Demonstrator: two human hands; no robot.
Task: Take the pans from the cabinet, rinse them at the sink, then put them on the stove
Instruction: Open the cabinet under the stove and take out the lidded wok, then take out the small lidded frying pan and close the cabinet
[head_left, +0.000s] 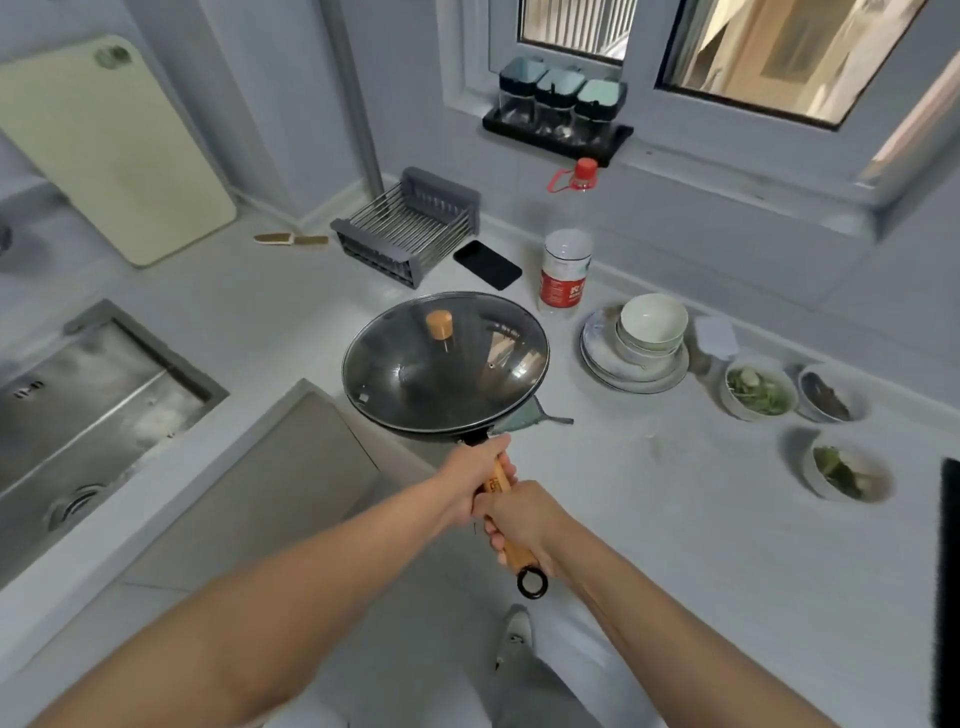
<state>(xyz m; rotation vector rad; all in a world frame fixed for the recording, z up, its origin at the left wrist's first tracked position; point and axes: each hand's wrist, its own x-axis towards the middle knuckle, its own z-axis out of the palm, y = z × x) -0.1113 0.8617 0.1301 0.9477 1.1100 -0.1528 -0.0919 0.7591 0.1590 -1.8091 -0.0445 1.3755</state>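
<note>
A wok (445, 370), covered by a glass lid (457, 343) with a wooden knob (439, 324), is held level above the white countertop (675, 519) by its wooden handle (506, 512). The left hand (475, 470) is closed around the handle just behind the bowl; the right hand (519, 519) is closed around it farther back, short of the black hanging ring (533, 582). The long axis of the handle runs from the ring, nearest the body, up and slightly leftward to the bowl, so the load lies ahead of both grips, with the left hand the nearer to it. The steel sink (88, 415) lies well to the left of the wok, beyond a raised edge of the counter; a leftward swing is judged to be what the rinse requires. One wok, one lid and one sink are counted. Beside the wok stand one water bottle (565, 270), one stack of plates and bowls (636, 348) and three bowls of food (758, 391), all to the right. No stove can be identified with certainty
</note>
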